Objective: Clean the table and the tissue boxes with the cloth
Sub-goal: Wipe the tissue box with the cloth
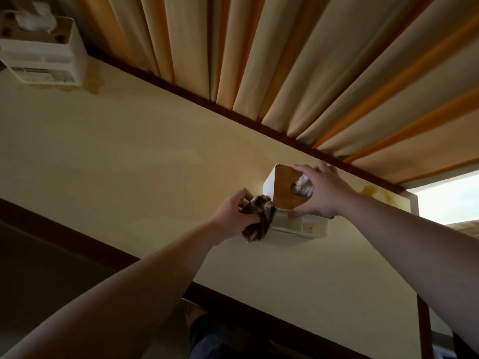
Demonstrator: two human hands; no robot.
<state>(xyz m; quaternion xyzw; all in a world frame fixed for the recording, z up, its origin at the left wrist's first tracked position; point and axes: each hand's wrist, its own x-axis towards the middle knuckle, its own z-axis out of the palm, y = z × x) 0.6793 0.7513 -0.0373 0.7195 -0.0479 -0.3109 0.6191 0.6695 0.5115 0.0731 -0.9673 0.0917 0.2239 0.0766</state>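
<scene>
A white tissue box (285, 187) with a brown wooden lid stands on the pale yellow table (129, 161), near its far edge. My right hand (321, 190) grips the box from above, fingers over the lid and thumb on the near side. White tissue pokes out under that hand. My left hand (233, 211) holds a crumpled dark patterned cloth (259, 216) pressed against the box's left side. A second white tissue box (44, 47) with tissue sticking up stands at the table's far left.
Beige and orange curtains (285, 60) hang right behind the table's dark wooden far edge. Yellowish stains mark the table near the far left box and at the right corner (375, 193). A bright window (451, 198) shows at the right.
</scene>
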